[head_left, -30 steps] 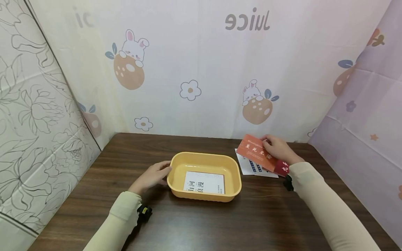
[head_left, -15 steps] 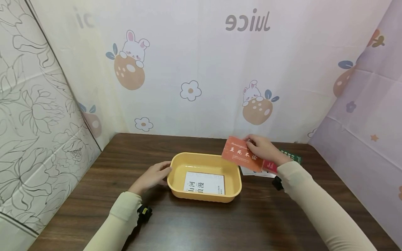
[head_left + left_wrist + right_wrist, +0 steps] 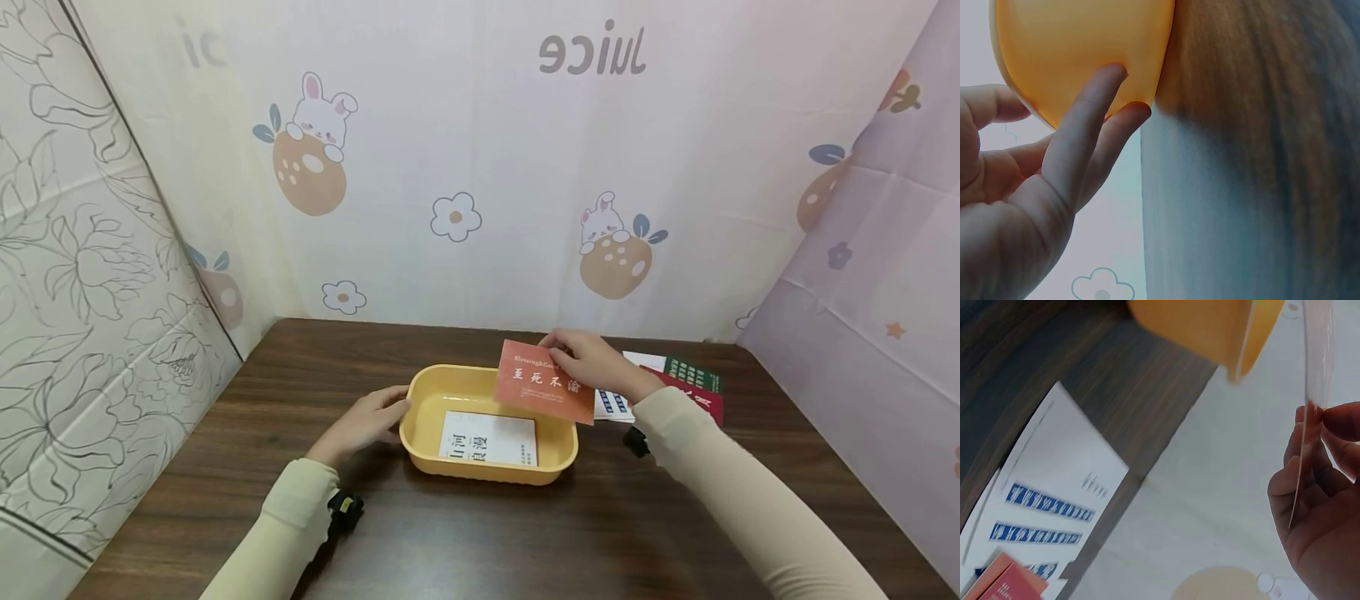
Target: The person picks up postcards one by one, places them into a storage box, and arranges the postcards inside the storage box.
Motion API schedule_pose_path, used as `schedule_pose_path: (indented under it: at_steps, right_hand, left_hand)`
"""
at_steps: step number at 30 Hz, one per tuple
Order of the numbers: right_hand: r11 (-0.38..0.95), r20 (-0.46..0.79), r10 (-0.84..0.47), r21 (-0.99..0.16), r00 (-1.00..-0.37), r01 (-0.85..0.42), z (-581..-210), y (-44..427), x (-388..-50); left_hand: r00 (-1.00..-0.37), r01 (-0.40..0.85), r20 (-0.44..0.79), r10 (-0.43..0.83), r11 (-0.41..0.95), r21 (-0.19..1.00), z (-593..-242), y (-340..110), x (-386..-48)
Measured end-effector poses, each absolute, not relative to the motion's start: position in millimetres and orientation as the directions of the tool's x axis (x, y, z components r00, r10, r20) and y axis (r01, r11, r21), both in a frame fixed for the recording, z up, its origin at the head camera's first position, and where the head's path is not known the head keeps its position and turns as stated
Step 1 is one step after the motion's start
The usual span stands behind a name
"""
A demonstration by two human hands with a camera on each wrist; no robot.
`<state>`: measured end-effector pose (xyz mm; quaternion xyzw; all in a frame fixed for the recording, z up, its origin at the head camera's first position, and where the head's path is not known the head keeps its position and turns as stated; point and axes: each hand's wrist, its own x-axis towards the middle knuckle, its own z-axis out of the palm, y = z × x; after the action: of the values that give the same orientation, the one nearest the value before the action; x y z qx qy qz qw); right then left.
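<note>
at the far left stood a white curtain (image 3: 82,242) drawn with big outlined flowers, and beside it the brown table (image 3: 480,542) began. my left sleeve (image 3: 281,525) was pale, with a small black device (image 3: 345,508) strapped at the wrist. my left hand (image 3: 367,425) rested against the left end of the yellow tray (image 3: 487,475), its fingers loosely apart and fairly straight, a couple of them lying along the tray's wall. inside the tray a white card (image 3: 487,437) with dark writing lay flat on the bottom. over the tray's right end i had the orange card (image 3: 543,383), tilted, its printed face towards me, hiding the far right corner of the rim; in the right wrist view a gap showed between card and tray. my right hand (image 3: 600,362) held it by its far edge, thumb and fingers closed narrowly on the thin sheet. just right of the tray, partly under my hand and wrist, white papers (image 3: 613,407) with blue bands lay on the table. further right a red card (image 3: 697,398) overlapped a green card (image 3: 693,375), both with white writing. my right sleeve (image 3: 750,492) came in from the lower right. behind everything hung a pale curtain (image 3: 465,125) with rabbits and fruit.
</note>
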<state>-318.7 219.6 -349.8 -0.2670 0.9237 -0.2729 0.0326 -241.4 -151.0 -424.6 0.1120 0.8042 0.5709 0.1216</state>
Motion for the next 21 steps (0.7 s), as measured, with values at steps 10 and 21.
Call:
schedule_pose_path:
  at_steps: [10,21]
  right_hand:
    - [0.678,0.032,-0.574,-0.542,-0.818,-0.497,-347.6,192.7,-313.9]
    - [0.636,-0.034,-0.677,-0.531,-0.735,-0.560,-348.8,165.6,-313.2]
  left_hand:
    - [-0.946,0.045,-0.065,0.317,0.329,0.943,-424.9,-151.0,-241.9]
    - [-0.942,0.039,-0.067,0.328,0.308,0.951,-423.5,-150.5,-239.7]
